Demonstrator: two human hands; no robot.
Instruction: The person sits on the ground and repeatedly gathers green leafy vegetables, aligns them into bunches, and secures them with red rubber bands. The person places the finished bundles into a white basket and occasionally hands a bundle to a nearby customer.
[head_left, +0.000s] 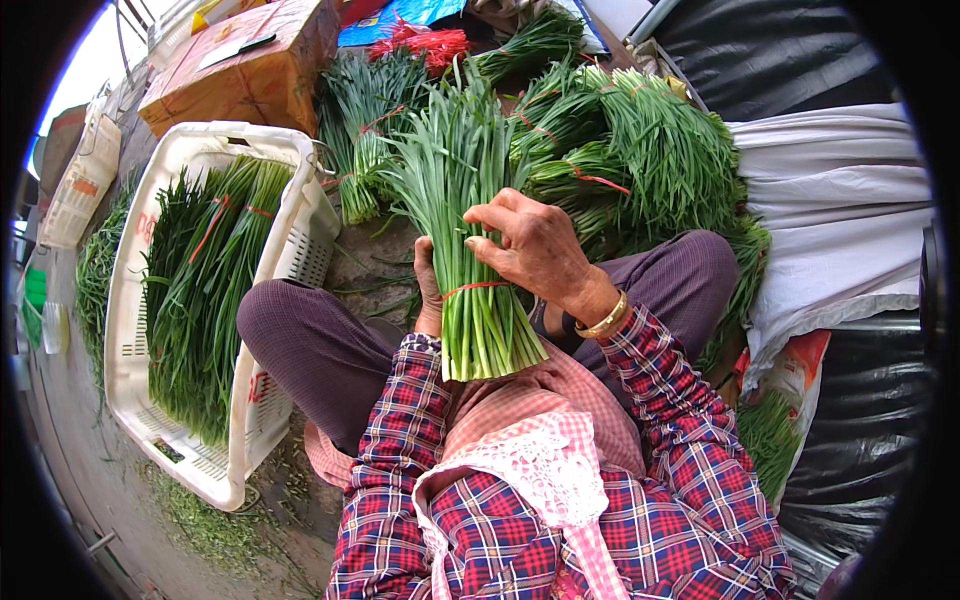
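A thick bundle of garlic chives (480, 330) with a red tie around its lower part is upright before my chest, cut pale ends towards me. My left hand (427, 289) holds it from its left side and from behind; most of those fingers are hidden by the stalks. Over the front right of the bundle, above the tie, is my right hand (529, 247), its thumb and forefinger apart and bent towards a small bit at the stalks. Tied green bunches (660, 150) are heaped beyond my right knee, and another tied bunch (367, 150) lies beyond the held one.
A white plastic crate (247, 375) with tied chives (217, 300) stands left of my left knee. Behind it is a taped cardboard box (240, 67). Red ties (427, 46) lie at the far side. Grey-white cloth (832, 202) hangs at right; trimmings (217, 525) litter the ground at lower left.
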